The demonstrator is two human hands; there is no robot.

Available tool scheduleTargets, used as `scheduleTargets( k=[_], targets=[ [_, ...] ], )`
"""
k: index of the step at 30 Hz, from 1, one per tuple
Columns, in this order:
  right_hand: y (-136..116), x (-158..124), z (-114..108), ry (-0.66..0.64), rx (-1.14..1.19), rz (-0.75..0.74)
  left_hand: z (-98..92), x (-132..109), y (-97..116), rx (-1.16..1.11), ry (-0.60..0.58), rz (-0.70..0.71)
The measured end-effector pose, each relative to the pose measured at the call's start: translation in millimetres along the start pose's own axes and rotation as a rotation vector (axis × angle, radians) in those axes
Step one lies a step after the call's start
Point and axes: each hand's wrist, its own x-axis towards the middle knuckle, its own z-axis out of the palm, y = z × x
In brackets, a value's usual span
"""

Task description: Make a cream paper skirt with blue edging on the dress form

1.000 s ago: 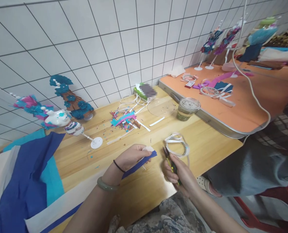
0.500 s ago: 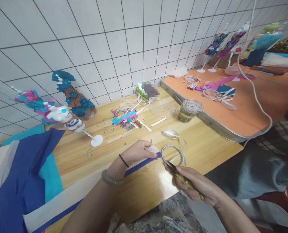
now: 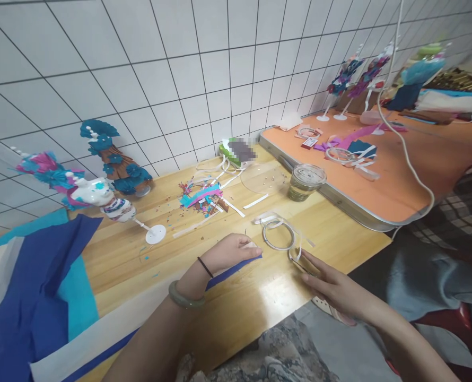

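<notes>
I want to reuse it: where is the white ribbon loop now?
Head view: the white ribbon loop lies on the wooden table, right of centre, ahead of the right hand and right of the left hand.

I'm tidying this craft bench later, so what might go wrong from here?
The left hand pinches only the end of the blue paper strip; a tug may tear it. The right hand lies at the edge of the table beside the white tape loops; a sweep might knock them off. The cup of liquid stands near paper scraps; a spill could soak them.
</notes>
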Motion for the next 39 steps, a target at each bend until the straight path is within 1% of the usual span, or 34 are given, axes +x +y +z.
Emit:
scheduleTargets(
  k=[3, 6, 8, 11, 13, 16, 19, 23, 29, 32, 36, 39],
  targets=[
    [6.7, 3.1, 1.4, 0.008, -0.103, -0.052, 5.3, 13.0, 9.9, 0.157, 0.129, 0.055],
    [11.9, 3.7, 4.5, -0.013, -0.145, -0.056, 12.8, 26.0, 23.2, 0.247, 0.175, 0.131],
    [12.9, 2.8, 5.6, -0.004, -0.162, -0.075, 19.9, 33.5, 29.0, 0.332, 0.137, 0.238],
    [12.5, 0.5, 5.2, 0.026, -0.190, -0.126, 32.8, 43.3, 29.7, 0.499, 0.032, 0.402],
    [12.3, -0.8, 4.2, 0.032, -0.215, -0.139, 41.5, 49.8, 26.3, 0.538, -0.020, 0.447],
    [13.2, -2.4, 3.0, 0.011, -0.233, -0.136, 52.4, 60.0, 20.6, 0.517, -0.063, 0.502],
    [16.0, -3.9, 2.4, 0.029, -0.227, -0.131, 59.8, 69.9, 16.9, 0.504, -0.057, 0.509],
    [21.6, -5.9, 2.4, 0.079, -0.219, -0.088, 65.6, 78.6, 14.8, 0.514, -0.034, 0.497],
    [27.9, -12.5, 6.5, 0.147, -0.279, -0.009, 74.2, 79.4, 12.7, 0.555, -0.026, 0.507],
    [30.6, -21.2, 3.0, 0.187, -0.315, 0.038, 77.7, 78.1, 12.0, 0.556, -0.015, 0.507],
    [32.0, -33.7, -7.9, 0.223, -0.259, 0.045, 76.5, 76.4, 14.0, 0.495, 0.008, 0.492],
    [29.3, -35.3, -11.8, 0.195, -0.162, 0.013, 72.0, 74.8, 15.2, 0.416, 0.011, 0.487]
  ],
)
